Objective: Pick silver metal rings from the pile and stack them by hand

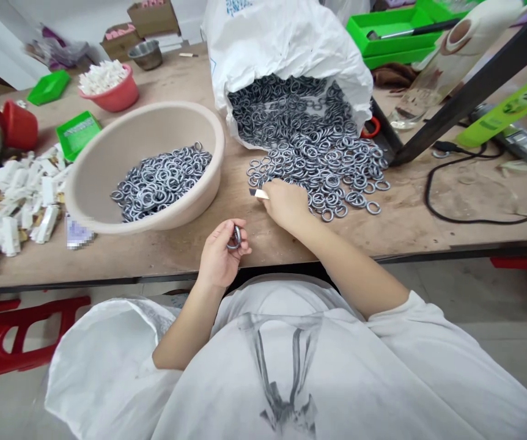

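got a big beige basin here on the brown tabletop, with a heap of loose grey rings inside. holding a dark ring in the left grip, pinched tight, just off the near right side of the basin. can't tell about a second one tucked behind it.

wrapped in the right grip, a small cream strip with a dark end, out to the right of the basin, right at the near left edge of the spilled rings. behind those, a white sack tipped over, back and to the right of the basin, mouth facing this way and packed with more of the same.

left of the basin, a messy pile of white plastic pieces, plus a small green tray close to the rim. behind the basin on the left, a pink bowl and a metal bowl. well off to the right of the basin, a clear bottle.
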Action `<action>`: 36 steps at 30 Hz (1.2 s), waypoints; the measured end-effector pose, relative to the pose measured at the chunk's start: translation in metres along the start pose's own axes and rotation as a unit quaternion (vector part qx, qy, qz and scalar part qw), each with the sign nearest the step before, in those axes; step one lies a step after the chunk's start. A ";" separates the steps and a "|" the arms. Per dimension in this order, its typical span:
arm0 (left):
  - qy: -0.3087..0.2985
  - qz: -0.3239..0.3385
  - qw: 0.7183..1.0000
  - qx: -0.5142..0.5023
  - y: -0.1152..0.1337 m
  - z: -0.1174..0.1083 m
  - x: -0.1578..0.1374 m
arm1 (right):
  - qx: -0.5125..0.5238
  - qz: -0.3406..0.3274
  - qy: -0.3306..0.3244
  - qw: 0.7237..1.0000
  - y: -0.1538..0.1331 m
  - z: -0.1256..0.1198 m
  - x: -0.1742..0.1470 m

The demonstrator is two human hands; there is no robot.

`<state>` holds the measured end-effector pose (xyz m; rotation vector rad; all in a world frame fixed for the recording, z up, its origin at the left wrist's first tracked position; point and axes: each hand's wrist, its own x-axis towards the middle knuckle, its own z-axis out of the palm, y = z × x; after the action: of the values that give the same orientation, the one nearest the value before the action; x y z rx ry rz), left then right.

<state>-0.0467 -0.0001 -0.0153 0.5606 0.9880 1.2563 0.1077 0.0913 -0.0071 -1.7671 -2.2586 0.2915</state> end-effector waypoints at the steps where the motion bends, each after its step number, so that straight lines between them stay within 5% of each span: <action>1: 0.004 -0.021 1.000 -0.010 0.002 0.000 0.000 | 0.052 -0.005 0.019 0.998 0.003 0.000 -0.003; 3: -0.002 -0.065 0.998 -0.023 0.003 0.002 0.001 | 0.213 -0.033 0.034 0.976 0.009 -0.001 -0.013; 7: -0.077 -0.148 0.986 -0.011 0.001 0.012 0.002 | 0.537 -0.091 -0.034 0.838 0.010 0.004 -0.040; 9: -0.125 -0.184 0.975 -0.010 -0.002 0.017 0.001 | 0.588 -0.094 -0.051 0.802 0.008 0.007 -0.050; 12: -0.151 -0.180 0.972 -0.026 -0.006 0.022 -0.003 | 0.569 -0.107 -0.010 0.815 0.007 0.009 -0.057; 19: -0.099 -0.068 0.993 0.017 -0.014 0.025 -0.010 | 0.515 -0.134 0.067 0.844 0.000 0.010 -0.067; 26: -0.094 -0.020 0.994 0.045 -0.013 0.027 -0.013 | 0.479 -0.096 0.096 0.867 0.003 0.006 -0.070; 31: -0.060 -0.015 0.998 0.024 -0.012 0.027 -0.014 | 0.331 -0.182 0.085 0.922 0.004 -0.002 -0.084; 36: -0.051 -0.023 0.998 0.015 -0.012 0.028 -0.016 | 0.267 -0.190 0.082 0.941 -0.001 -0.005 -0.089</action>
<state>-0.0162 -0.0139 -0.0064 0.6149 0.9304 1.1629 0.1289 0.0047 -0.0091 -1.0239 -2.0785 0.5849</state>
